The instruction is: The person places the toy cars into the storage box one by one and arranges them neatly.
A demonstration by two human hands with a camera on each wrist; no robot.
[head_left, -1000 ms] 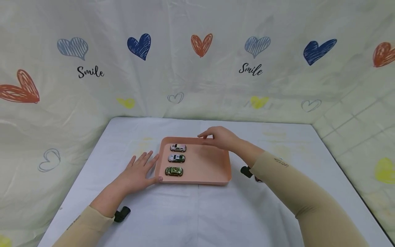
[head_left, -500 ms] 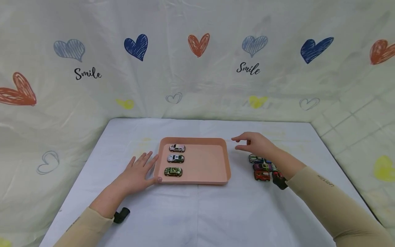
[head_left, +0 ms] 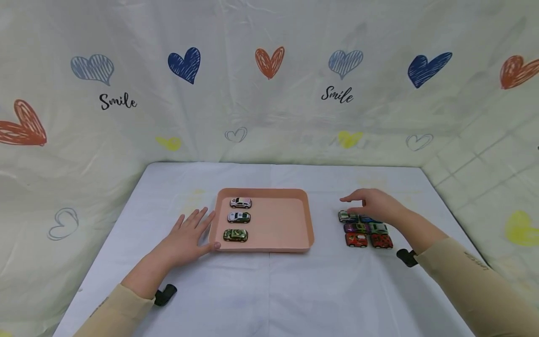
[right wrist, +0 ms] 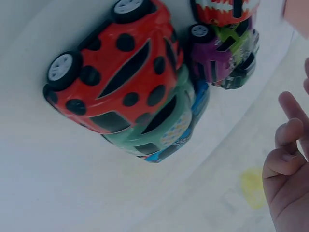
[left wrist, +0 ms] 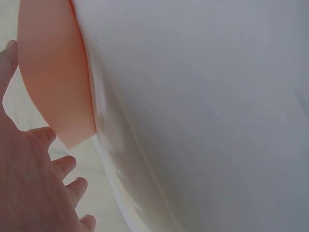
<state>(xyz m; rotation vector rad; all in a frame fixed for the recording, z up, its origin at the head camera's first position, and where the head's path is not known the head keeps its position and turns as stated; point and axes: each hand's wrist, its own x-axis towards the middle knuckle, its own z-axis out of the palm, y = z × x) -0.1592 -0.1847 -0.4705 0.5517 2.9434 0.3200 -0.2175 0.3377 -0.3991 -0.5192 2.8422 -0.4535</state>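
Observation:
A pink tray (head_left: 278, 224) lies mid-table, with a white toy car (head_left: 241, 202), a white-and-green toy car (head_left: 239, 217) and a camouflage toy car (head_left: 235, 235) in a column on its left side. My left hand (head_left: 185, 238) rests with spread fingers at the tray's left edge, its thumb on the near corner. Over the far end of a cluster of toy cars hovers my right hand (head_left: 376, 204), fingers relaxed and holding nothing. That cluster includes a red car with black spots (right wrist: 125, 72), a purple-and-green car (head_left: 356, 228), a light green car (head_left: 378, 228) and a dark green car (head_left: 347, 216). A blue car is partly hidden behind the hand.
A white cloth covers the table (head_left: 269, 290). Behind it hangs a pale curtain (head_left: 294, 107) printed with hearts and "Smile". Another red car (head_left: 356, 240) sits at the cluster's near left. A dark wrist camera (head_left: 406, 258) shows below the right sleeve.
My right hand has moved right, from the tray's far rim to above the car cluster, uncovering most of the cars. The left hand has stayed at the tray.

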